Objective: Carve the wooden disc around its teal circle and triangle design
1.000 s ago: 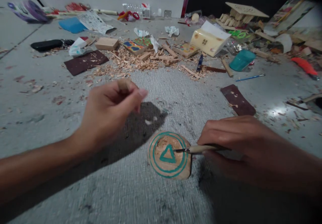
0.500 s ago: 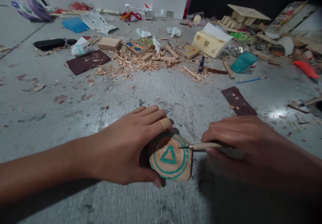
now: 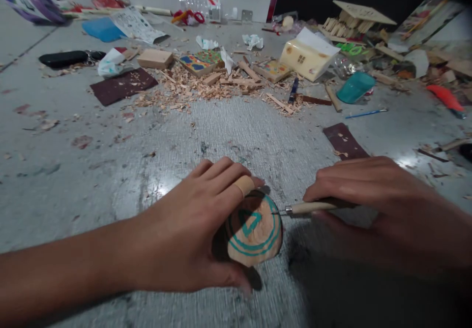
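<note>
A small wooden piece (image 3: 254, 256) lies on the grey floor, bearing green double rings and a green triangle. My left hand (image 3: 206, 215), with a plaster on the index finger, curves around its left side. That index finger reaches the piece's far edge; the thumb is by the near edge, and I cannot tell whether it touches. In my right hand (image 3: 365, 200) is a carving tool (image 3: 308, 207) with a pale wooden handle and a thin metal tip. The tip meets the green rings at the piece's upper right. Shadow covers part of the piece.
Wood shavings (image 3: 184, 92) lie scattered ahead, among wooden blocks (image 3: 155, 58) and a yellow tissue pack (image 3: 308, 60). Brown sandpaper sheets (image 3: 123, 86) rest at left and right. A teal cup (image 3: 356, 88), a thin blue brush (image 3: 367, 113) and an orange-handled tool (image 3: 445, 98) are to the right.
The wooden piece has turned clockwise, its triangle now pointing to the upper right. My left thumb has moved down and right. The tool tip has shifted right, from inside the rings onto them.
</note>
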The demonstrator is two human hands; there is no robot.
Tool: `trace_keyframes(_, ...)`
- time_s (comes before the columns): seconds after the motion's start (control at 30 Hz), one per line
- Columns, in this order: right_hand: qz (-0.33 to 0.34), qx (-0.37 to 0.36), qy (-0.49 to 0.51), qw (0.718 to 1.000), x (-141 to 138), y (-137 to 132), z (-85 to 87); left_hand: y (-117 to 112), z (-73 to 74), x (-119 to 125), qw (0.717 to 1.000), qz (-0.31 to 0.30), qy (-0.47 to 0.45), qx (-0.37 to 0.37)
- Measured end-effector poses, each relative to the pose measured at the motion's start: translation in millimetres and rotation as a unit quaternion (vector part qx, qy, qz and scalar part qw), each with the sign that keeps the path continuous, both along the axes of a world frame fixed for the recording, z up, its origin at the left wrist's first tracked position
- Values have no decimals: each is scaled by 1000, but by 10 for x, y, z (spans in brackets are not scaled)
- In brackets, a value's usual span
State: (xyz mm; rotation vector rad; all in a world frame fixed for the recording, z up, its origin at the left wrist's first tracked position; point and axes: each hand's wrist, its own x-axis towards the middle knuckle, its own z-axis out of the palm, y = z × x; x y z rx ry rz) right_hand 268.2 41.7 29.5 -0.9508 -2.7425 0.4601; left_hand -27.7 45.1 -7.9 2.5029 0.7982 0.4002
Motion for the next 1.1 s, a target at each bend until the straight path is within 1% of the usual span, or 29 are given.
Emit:
trace_keyframes(0.07, -2, -16, 4, 1000, 6, 3, 7, 22, 23, -12, 999, -32, 3, -13)
trace_keyframes(0.17, -2, -22, 12, 1000, 15, 8, 22, 105, 98, -71, 994, -104, 11, -25)
trace_keyframes(0.23, 0, -17, 14, 1000, 21, 8, 31, 142, 129, -98, 992, -122, 13, -19)
trace_keyframes(0.3, 2, -9, 9, 1000, 22, 4, 38, 148, 119, -102, 994, -105, 14, -3)
trace_keyframes(0.43, 20, 0, 0, 1000, 6, -12, 38, 124, 32, -75, 997, -65, 26, 38)
trace_keyframes(0.57, 28, 8, -5, 1000, -20, -25, 23, 130, -7, -63, 996, -54, 42, 48)
trace_keyframes(0.7, 40, 62, -28, 997, -45, -55, 57, 150, -11, -61, 996, -53, 43, 56)
trace_keyframes(0.8, 42, 92, -74, 992, -78, -79, 141, 155, -23, -60, 995, -57, 46, 61)
trace_keyframes(0.87, 53, 94, -97, 989, -119, -80, 215, 152, -31, -60, 995, -58, 47, 65)
trace_keyframes(0.97, 71, 78, -123, 987, -239, -53, 337, 141, -42, -57, 995, -55, 46, 70)
trace_keyframes(1.1, 84, 27, -144, 986, -488, 5, 495, 124, -55, -49, 995, -55, 34, 73)
